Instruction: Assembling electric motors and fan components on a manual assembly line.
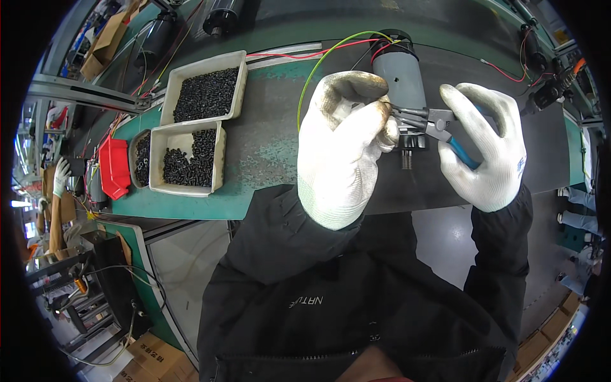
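Note:
My left hand point(340, 149), in a white work glove with darkened fingertips, is closed in a pinch in front of the bench. What it pinches, if anything, is hidden by the fingers. My right hand point(489, 146), gloved the same way, is curled round the blue handle of a pair of pliers point(439, 121). The slim jaws point left and reach the left fingertips. Just behind the pliers a grey cylindrical motor point(398, 79) lies on the bench. Its toothed shaft point(407, 159) points toward me, and the hands and pliers cover part of the body.
On the left of the bench point(267, 146) stand two white bins point(242, 83) point(218, 162) of small black parts. Beside them are a small grey tray point(135, 181) and a red bin point(114, 167). A yellow-green wire point(305, 89) loops from the motor. More motors point(223, 16) lie farther back.

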### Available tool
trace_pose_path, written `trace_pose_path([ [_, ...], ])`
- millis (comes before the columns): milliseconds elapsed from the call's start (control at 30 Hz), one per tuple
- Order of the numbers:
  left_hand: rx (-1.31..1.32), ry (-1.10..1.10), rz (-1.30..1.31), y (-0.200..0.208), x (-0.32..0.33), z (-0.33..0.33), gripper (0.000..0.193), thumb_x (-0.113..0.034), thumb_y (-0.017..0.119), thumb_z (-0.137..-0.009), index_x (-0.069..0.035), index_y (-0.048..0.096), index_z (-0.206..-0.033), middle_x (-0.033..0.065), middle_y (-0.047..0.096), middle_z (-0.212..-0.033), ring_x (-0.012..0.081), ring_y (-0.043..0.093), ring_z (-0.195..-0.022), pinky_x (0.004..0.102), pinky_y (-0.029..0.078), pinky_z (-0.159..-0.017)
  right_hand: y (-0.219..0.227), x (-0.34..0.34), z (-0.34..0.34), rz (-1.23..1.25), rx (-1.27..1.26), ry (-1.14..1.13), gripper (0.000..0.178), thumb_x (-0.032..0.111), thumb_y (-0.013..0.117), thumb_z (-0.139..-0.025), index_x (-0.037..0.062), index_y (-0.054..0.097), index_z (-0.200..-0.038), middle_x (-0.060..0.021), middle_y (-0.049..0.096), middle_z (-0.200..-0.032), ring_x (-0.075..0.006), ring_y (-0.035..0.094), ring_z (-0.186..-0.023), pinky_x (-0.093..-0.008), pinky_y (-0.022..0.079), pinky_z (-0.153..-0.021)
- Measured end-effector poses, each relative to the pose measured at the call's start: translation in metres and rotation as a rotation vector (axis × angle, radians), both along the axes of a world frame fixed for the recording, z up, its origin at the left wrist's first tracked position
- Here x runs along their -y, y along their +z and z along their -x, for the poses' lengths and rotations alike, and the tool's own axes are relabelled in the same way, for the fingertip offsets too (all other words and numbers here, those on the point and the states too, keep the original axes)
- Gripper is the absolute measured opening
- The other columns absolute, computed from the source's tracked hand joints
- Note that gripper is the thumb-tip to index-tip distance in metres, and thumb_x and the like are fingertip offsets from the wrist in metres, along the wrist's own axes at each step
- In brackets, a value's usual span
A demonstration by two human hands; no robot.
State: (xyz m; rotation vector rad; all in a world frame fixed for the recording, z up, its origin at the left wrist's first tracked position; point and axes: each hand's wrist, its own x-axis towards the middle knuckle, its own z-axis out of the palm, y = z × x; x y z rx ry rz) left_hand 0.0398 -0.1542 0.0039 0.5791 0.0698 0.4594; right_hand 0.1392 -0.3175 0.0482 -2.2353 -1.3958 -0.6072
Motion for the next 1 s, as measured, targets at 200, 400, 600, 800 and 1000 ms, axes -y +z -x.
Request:
trace_pose_path([
  [200, -0.111, 0.187, -1.106, 0.026, -0.025, -0.055, 0.015, -0.006, 0.055, -0.091, 0.003, 0.059, -0.103, 0.0108, 0.063, -0.091, 0.0183, 0.062, -0.074, 0.0305, 0.050, -0.067, -0.035, 0.000, -0.045, -0.294, -0.171, -0.070, 0.030, -0.001, 0.059, -0.071, 0.0031, 0.060, -0.101, -0.0118, 0.064, -0.093, -0.0236, 0.063, -0.081, -0.0318, 0.051, -0.072],
  [400, -0.647, -0.211, -1.532, -0.063, -0.091, -0.193, 0.050, -0.049, 0.060, -0.089, 0.000, 0.068, -0.100, 0.0194, 0.069, -0.092, 0.0295, 0.067, -0.084, 0.0388, 0.052, -0.072, -0.119, 0.000, -0.114, -0.696, -1.962, 0.264, 0.029, 0.007, 0.057, -0.073, 0.0074, 0.057, -0.102, -0.0059, 0.058, -0.089, -0.0229, 0.060, -0.073, -0.0369, 0.051, -0.065],
  [600, -0.490, 0.019, -1.287, -0.034, -0.052, -0.155, 0.069, -0.049, 0.069, -0.081, 0.007, 0.059, -0.120, 0.0259, 0.066, -0.109, 0.0322, 0.063, -0.105, 0.0378, 0.049, -0.090, -0.112, 0.010, -0.086, -1.008, -1.957, 0.528, 0.032, 0.012, 0.061, -0.073, 0.0090, 0.051, -0.104, -0.0088, 0.051, -0.100, -0.0234, 0.054, -0.077, -0.0369, 0.045, -0.068],
  [800, 0.131, -0.226, -1.088, 0.046, -0.012, -0.052, 0.077, -0.012, 0.084, -0.068, 0.001, 0.046, -0.133, 0.0152, 0.061, -0.119, 0.0201, 0.064, -0.101, 0.0338, 0.052, -0.087, -0.014, 0.066, -0.022, -0.440, -1.170, 0.276, 0.032, 0.008, 0.061, -0.066, -0.0029, 0.061, -0.096, -0.0104, 0.063, -0.099, -0.0224, 0.063, -0.082, -0.0388, 0.051, -0.084],
  [1000, 0.486, -0.181, -1.242, 0.038, -0.008, -0.052, 0.097, -0.018, 0.096, -0.050, 0.001, 0.045, -0.130, 0.0274, 0.050, -0.130, 0.0356, 0.054, -0.121, 0.0454, 0.045, -0.100, 0.080, 0.075, -0.023, 0.136, -0.365, -0.008, 0.053, -0.002, 0.057, -0.058, -0.0012, 0.066, -0.110, -0.0134, 0.062, -0.094, -0.0223, 0.062, -0.082, -0.0313, 0.050, -0.074],
])
